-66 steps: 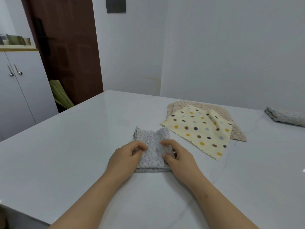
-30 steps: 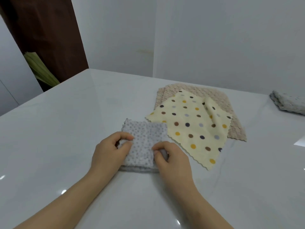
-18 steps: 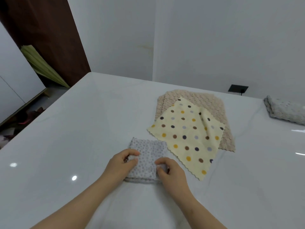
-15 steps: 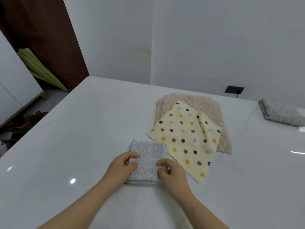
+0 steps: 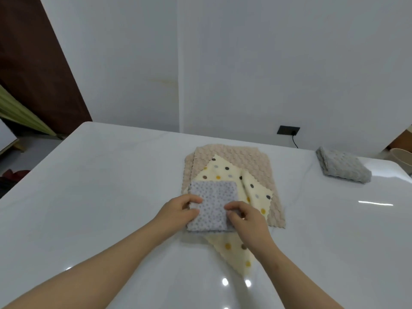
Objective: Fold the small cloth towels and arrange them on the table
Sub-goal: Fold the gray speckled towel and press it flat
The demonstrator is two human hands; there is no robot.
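Note:
A folded grey speckled towel (image 5: 213,204) is held between both hands, raised a little over the other cloths. My left hand (image 5: 178,211) pinches its left edge and my right hand (image 5: 247,221) pinches its right edge. Under it lies a cream polka-dot towel (image 5: 231,248), spread flat, with one corner pointing toward me. That one rests on a beige bumpy towel (image 5: 247,161), also laid flat. A folded grey bumpy towel (image 5: 343,168) sits apart at the far right of the white table (image 5: 107,188).
The table's far edge runs along a white wall with a black socket (image 5: 288,130) and a cable. A dark brown door (image 5: 33,70) and a green bundle (image 5: 20,114) stand off the table's left side. A beige basket rim (image 5: 401,157) shows at far right.
The grey speckled towel, held by both hands, has moved right and forward from the bare table to over the polka-dot towel. The camera view has shifted.

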